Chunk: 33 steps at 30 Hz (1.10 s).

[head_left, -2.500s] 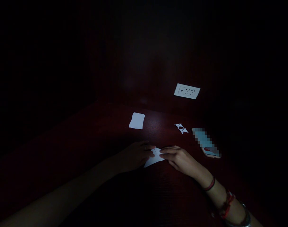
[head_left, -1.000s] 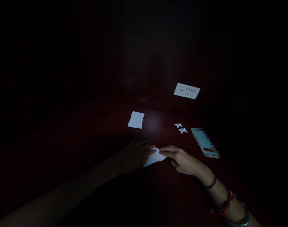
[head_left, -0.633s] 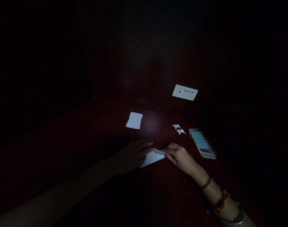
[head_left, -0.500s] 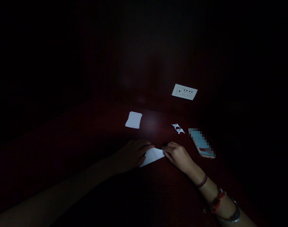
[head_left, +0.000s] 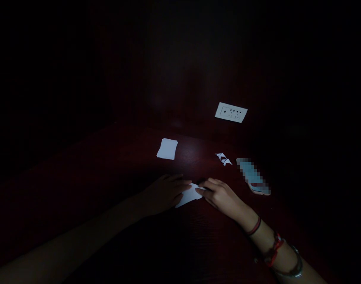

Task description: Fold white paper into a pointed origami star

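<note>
A white sheet of paper, folded over, lies on the dark red table between my hands. My left hand, in deep shadow, rests its thumb and fingertips on the paper's left part, fingers stretched out and apart. From the right, my right hand has its bent fingers closed on the right end of the sheet, where a folded-over part shows. Its fingertips cover that corner. Beyond my right hand lies a small folded white paper piece with pointed ends.
A stack of white paper squares sits farther back, left of centre. To the right lies a phone with a blurred screen. A white socket plate is on the back wall. Darkness hides the outer areas.
My right hand has moved slightly left, bringing the paper's right end inward, so the sheet looks shorter. My left hand stays almost in place.
</note>
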Motion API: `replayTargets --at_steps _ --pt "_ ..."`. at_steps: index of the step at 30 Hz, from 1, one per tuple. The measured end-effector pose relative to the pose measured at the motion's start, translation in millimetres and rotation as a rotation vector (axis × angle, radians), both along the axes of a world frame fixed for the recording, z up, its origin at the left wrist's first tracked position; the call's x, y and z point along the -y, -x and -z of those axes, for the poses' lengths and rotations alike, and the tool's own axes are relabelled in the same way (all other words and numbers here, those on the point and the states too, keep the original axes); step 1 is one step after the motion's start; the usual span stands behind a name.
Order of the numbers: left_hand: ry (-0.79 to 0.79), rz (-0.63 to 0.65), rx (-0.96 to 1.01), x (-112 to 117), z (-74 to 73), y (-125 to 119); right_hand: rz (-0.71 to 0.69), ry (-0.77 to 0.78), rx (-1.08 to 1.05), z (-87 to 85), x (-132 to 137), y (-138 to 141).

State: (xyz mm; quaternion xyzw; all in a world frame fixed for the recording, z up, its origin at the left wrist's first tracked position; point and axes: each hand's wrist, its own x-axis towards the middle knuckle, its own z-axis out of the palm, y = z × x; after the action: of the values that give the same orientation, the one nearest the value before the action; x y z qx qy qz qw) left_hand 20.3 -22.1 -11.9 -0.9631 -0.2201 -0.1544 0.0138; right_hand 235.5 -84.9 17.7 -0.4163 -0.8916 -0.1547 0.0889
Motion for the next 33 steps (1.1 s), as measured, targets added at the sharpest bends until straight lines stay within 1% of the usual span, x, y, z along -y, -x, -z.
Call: replayTargets --at_steps 3,9,14,18,22,27,31,33 --pt "0.012 -0.012 -0.008 0 -0.1 0 -0.019 0.06 -0.044 -1.5 1 -2" --pt "0.003 -0.001 -0.03 -5 2.5 0 -0.017 0.12 -0.091 -1.1 1 -3" --pt "0.031 0.028 -0.062 -5 0.1 4 -0.04 0.207 -0.117 -4.2 3 -3" --pt "0.035 0.032 -0.066 -5 -1.1 6 -0.031 0.285 -0.155 -6.9 3 -2" --pt "0.026 0.03 -0.069 -5 -0.3 6 -0.018 0.3 -0.171 -10.2 5 -4" --pt "0.025 0.019 -0.051 -3 -2.3 7 0.017 0.325 -0.194 -15.0 12 -17" --pt "0.028 -0.01 -0.039 1 -4.0 4 0.011 0.373 -0.233 -17.8 12 -26" --pt "0.018 -0.022 -0.023 2 -4.1 1 0.042 0.347 -0.287 -17.8 10 -27"
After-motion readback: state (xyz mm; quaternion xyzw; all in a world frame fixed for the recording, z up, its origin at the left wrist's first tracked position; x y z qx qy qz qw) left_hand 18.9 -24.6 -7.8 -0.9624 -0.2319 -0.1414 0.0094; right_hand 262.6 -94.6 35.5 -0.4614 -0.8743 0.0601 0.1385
